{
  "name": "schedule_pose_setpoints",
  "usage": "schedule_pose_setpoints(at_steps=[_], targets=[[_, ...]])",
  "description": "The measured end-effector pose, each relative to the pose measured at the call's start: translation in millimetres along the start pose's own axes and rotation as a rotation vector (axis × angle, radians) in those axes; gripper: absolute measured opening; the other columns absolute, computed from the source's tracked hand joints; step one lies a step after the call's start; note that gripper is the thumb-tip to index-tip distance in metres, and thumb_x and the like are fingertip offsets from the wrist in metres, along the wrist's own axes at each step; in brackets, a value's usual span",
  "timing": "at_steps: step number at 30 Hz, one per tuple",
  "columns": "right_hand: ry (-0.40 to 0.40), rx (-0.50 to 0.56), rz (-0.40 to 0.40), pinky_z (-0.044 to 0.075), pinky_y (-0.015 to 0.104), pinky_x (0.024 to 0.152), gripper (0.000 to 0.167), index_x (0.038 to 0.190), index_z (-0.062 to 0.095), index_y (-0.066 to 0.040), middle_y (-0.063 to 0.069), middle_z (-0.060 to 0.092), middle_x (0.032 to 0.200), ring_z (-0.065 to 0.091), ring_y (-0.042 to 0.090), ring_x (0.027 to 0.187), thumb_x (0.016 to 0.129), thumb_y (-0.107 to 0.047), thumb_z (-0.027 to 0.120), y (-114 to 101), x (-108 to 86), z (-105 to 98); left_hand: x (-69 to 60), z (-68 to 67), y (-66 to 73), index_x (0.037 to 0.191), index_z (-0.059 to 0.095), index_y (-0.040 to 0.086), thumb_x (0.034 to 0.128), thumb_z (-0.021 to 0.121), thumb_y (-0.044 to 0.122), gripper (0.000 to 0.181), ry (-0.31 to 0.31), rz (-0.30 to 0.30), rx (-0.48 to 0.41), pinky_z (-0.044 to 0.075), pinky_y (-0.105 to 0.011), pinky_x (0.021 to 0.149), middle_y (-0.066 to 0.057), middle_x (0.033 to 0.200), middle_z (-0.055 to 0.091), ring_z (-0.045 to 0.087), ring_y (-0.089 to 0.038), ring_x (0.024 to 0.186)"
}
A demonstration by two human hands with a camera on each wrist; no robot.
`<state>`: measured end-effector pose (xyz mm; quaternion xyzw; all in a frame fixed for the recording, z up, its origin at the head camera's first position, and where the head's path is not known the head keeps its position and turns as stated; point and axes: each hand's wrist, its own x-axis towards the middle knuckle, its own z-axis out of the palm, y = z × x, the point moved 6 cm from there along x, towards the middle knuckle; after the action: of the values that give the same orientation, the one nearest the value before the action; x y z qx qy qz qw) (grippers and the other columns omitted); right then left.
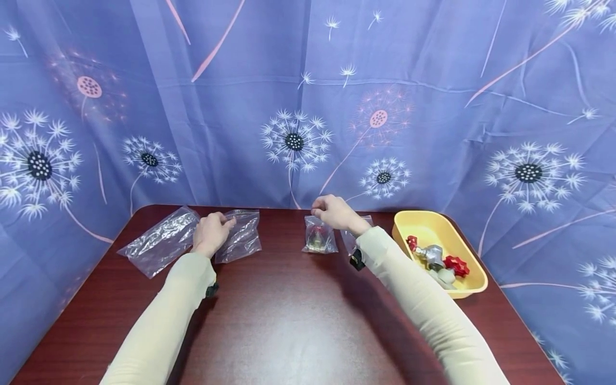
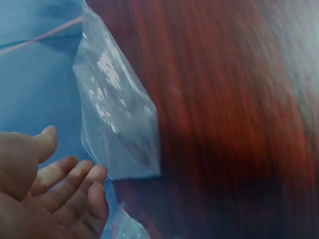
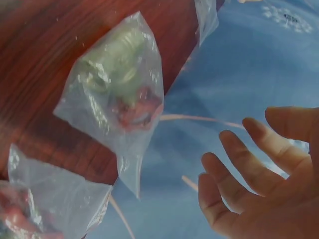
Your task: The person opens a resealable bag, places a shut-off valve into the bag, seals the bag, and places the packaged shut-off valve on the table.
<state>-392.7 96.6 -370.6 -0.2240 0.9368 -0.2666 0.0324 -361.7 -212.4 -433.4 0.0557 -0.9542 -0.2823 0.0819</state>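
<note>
Around the middle of the head view, a blue-violet fabric curtain point(image 1: 231, 117) hangs in soft folds from nine o'clock over twelve to three. White, black-centred dandelion prints point(image 1: 294, 141) show on it near nine, twelve and three o'clock, and pink-centred dandelion prints point(image 1: 378, 118) near ten and between one and two. Toward six o'clock spreads a dark reddish-brown, wood-grained tabletop point(image 1: 274, 283), rounded at its nine o'clock corner, with a whitish glare point(image 1: 298, 342).

There are four bags point(image 1: 161, 240) and one tub point(image 1: 425, 224).
</note>
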Motion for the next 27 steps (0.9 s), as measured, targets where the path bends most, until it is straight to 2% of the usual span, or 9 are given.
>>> schedule_pose_setpoints(at_steps=[4, 7, 9, 12, 15, 18, 24, 27], targets=[[-0.018, 0.013, -0.017, 0.048, 0.035, 0.081, 0.014, 0.103, 0.071, -0.009, 0.0, 0.07, 0.09, 0.062, 0.016, 0.082, 0.095, -0.016, 0.061, -7, -1.4, 8, -0.7, -2.5, -11.3, 0.087, 0.064, 0.001, 0.0921, 0.065, 0.038, 0.038, 0.007, -0.043, 0.048, 0.046, -0.056, 0.071, -0.027, 0.098, 0.066, 0.06, -0.05, 0.095], [-0.023, 0.035, -0.028, 0.049, 0.033, 0.076, 0.014, 0.102, 0.071, -0.01, -0.002, 0.07, 0.086, 0.064, 0.016, 0.073, 0.095, -0.016, 0.06, -12, -2.3, 14, -0.8, -1.5, -15.4, 0.073, 0.059, 0.002, 0.09, 0.067, 0.042, 0.043, -0.012, -0.07, 0.071, 0.047, -0.055, 0.068, -0.027, 0.088, 0.065, 0.061, -0.051, 0.09], [-0.024, 0.056, -0.034, 0.05, 0.032, 0.071, 0.013, 0.102, 0.071, -0.011, -0.003, 0.069, 0.083, 0.063, 0.016, 0.067, 0.095, -0.016, 0.06, -16, -3.5, 17, -0.6, -0.1, -16.3, 0.071, 0.059, 0.002, 0.0889, 0.068, 0.044, 0.046, -0.031, -0.082, 0.083, 0.047, -0.055, 0.068, -0.028, 0.086, 0.065, 0.061, -0.052, 0.088], [-0.015, 0.053, -0.06, 0.049, 0.031, 0.072, 0.013, 0.101, 0.071, -0.012, -0.004, 0.07, 0.085, 0.062, 0.012, 0.069, 0.095, -0.017, 0.061, -21, -4.2, 21, -0.7, 4.0, -16.7, 0.075, 0.062, -0.001, 0.0878, 0.068, 0.048, 0.051, -0.081, -0.103, 0.114, 0.048, -0.055, 0.072, -0.03, 0.088, 0.065, 0.061, -0.051, 0.088], [-0.005, 0.051, -0.085, 0.049, 0.032, 0.078, 0.012, 0.101, 0.071, -0.012, -0.004, 0.07, 0.09, 0.061, 0.012, 0.079, 0.094, -0.018, 0.062, -27, -4.7, 24, -0.7, 8.3, -15.6, 0.088, 0.065, -0.006, 0.0863, 0.069, 0.05, 0.056, -0.125, -0.116, 0.14, 0.047, -0.056, 0.08, -0.033, 0.098, 0.064, 0.059, -0.052, 0.095], [-0.001, 0.064, -0.094, 0.048, 0.033, 0.083, 0.013, 0.101, 0.071, -0.012, -0.003, 0.071, 0.093, 0.062, 0.013, 0.087, 0.095, -0.019, 0.062, -32, -4.8, 28, -0.3, 11.1, -15.8, 0.099, 0.064, -0.009, 0.0835, 0.073, 0.049, 0.06, -0.139, -0.141, 0.149, 0.046, -0.056, 0.083, -0.035, 0.108, 0.061, 0.057, -0.052, 0.103], [0.001, 0.136, -0.079, 0.047, 0.033, 0.086, 0.013, 0.102, 0.071, -0.012, -0.003, 0.07, 0.098, 0.061, 0.013, 0.091, 0.095, -0.019, 0.062, -40, -5.2, 37, 0.7, 15.7, -20.5, 0.107, 0.062, -0.011, 0.0803, 0.078, 0.043, 0.062, -0.183, -0.183, 0.145, 0.047, -0.056, 0.082, -0.037, 0.116, 0.058, 0.055, -0.053, 0.106], [0.019, 0.177, -0.067, 0.046, 0.033, 0.086, 0.012, 0.101, 0.071, -0.014, -0.003, 0.069, 0.098, 0.06, 0.013, 0.089, 0.096, -0.02, 0.062, -43, -6.7, 42, 0.7, 16.4, -25.7, 0.106, 0.064, -0.009, 0.0804, 0.077, 0.043, 0.059, -0.196, -0.179, 0.127, 0.046, -0.057, 0.086, -0.036, 0.118, 0.057, 0.054, -0.054, 0.109]])
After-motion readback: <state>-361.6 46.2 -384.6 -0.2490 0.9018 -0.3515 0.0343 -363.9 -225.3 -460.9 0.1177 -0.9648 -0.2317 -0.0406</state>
